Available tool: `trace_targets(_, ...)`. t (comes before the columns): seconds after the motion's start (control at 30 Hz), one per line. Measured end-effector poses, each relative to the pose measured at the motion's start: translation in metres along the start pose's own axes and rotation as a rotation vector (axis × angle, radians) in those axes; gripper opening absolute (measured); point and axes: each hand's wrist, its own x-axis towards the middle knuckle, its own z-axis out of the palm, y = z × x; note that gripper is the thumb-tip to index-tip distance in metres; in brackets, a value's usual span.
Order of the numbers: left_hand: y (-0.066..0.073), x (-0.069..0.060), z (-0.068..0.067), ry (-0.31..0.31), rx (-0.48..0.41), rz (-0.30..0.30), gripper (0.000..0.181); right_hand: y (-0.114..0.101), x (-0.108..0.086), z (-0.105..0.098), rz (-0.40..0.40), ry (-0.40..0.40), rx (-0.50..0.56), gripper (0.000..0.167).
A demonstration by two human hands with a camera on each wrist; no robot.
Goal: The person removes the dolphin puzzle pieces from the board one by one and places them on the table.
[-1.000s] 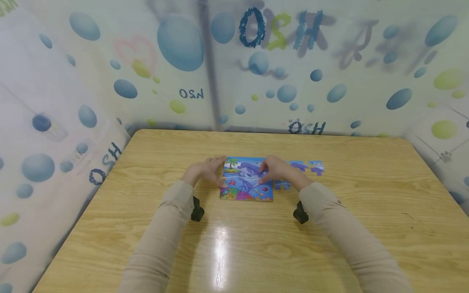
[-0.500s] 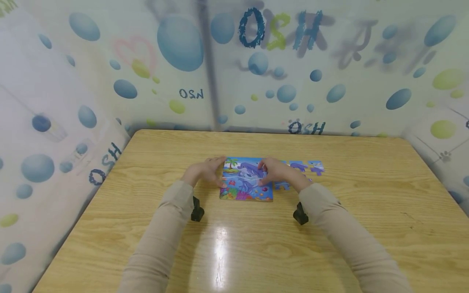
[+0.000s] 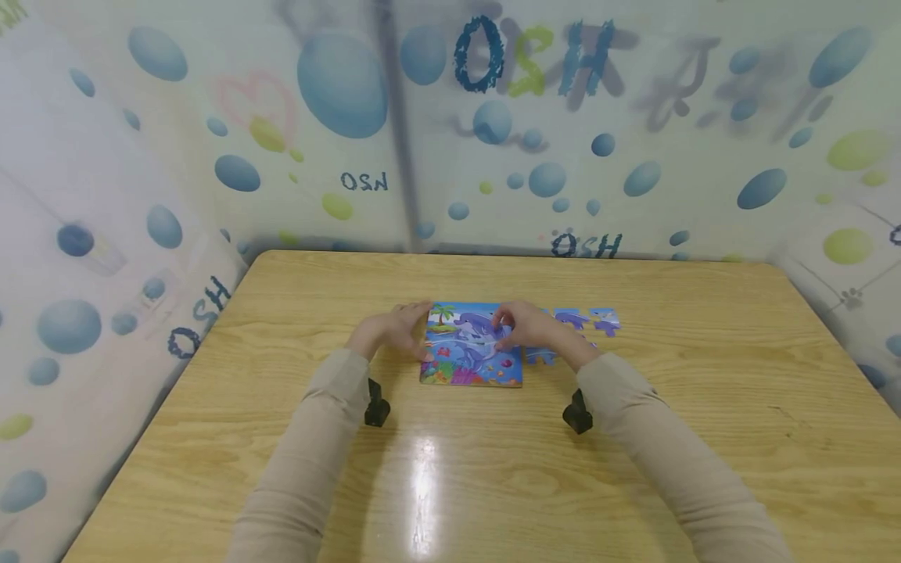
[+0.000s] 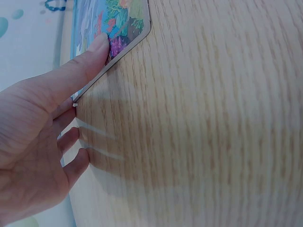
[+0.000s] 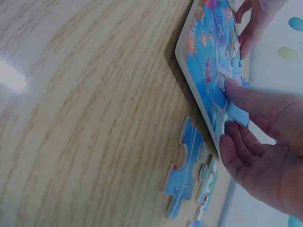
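A puzzle board (image 3: 472, 367) with a dolphin and sea picture lies on the table. At its left edge rests my left hand (image 3: 394, 328), the thumb (image 4: 97, 49) on top of the board and the other fingers spread along the side. My right hand (image 3: 524, 324) is over the right part of the board. Between its thumb and fingers it pinches a blue puzzle piece (image 5: 238, 115), which looks tilted against the picture. The hand covers part of the board in the head view.
Several loose puzzle pieces (image 3: 605, 320) lie to the right of the board, some partly hidden by the right arm. One blue piece (image 5: 182, 177) lies near the board's corner. A patterned wall (image 3: 493, 195) stands behind the wooden table (image 3: 493, 485).
The right hand's fingers have shifted slightly left over the board, while the view itself has drifted a little. The left hand stays at the board's left edge.
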Motion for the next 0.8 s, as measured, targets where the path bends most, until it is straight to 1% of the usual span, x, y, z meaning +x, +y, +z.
trace_targets(0.17, 0.0, 0.0, 0.0, 0.0, 0.0, 0.001, 0.1, 0.0, -0.003, -0.003, -0.006, -0.035, 0.066, 0.03)
trace_targets(0.33, 0.0, 0.0, 0.0, -0.002, 0.012, 0.001, 0.1, 0.005, 0.0, -0.005, -0.03, -0.059, 0.092, 0.027)
trace_targets(0.47, 0.0, 0.0, 0.0, -0.005, 0.013, -0.001, 0.1, 0.007, 0.0, -0.006, -0.033, -0.057, 0.125, 0.027)
trace_targets(0.67, 0.0, -0.001, 0.0, -0.005, 0.006, -0.008, 0.1, 0.006, -0.004, -0.009, -0.037, -0.047, 0.182, 0.03)
trace_targets(0.8, 0.0, -0.001, 0.0, -0.001, 0.008, -0.012, 0.1, 0.01, -0.006, -0.011, -0.036, -0.05, 0.219, 0.032)
